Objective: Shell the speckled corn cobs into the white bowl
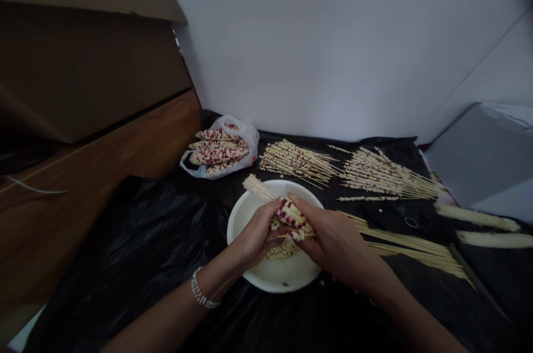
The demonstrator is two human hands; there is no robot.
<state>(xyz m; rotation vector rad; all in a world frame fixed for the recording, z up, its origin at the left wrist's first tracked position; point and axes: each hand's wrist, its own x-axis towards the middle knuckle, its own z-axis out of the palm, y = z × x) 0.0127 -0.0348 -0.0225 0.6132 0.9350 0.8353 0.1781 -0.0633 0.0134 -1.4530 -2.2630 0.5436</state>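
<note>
An ear of corn (293, 214) with white and dark purple kernels is held over a white bowl (275, 284); its upper-left end (259, 187) is stripped to the bare cob. My left hand (259, 232) is closed round the middle of the ear. The thumb of my right hand (328, 228) presses along the ear's right side, the fingers curled underneath. Below the ear, a thin bamboo skewer (283, 236) with a few kernels (297, 235) on it runs into my right hand, where the rest is hidden. Loose kernels (281, 252) lie in the bowl.
Behind the bowl, a plastic bag (252, 139) holds several ears of corn (219, 155). Two piles of kernel-threaded skewers (291, 159) (375, 172) lie farther right. Bare skewers (416, 256) and two stripped cobs (477, 217) lie at right on black plastic sheeting (166, 231).
</note>
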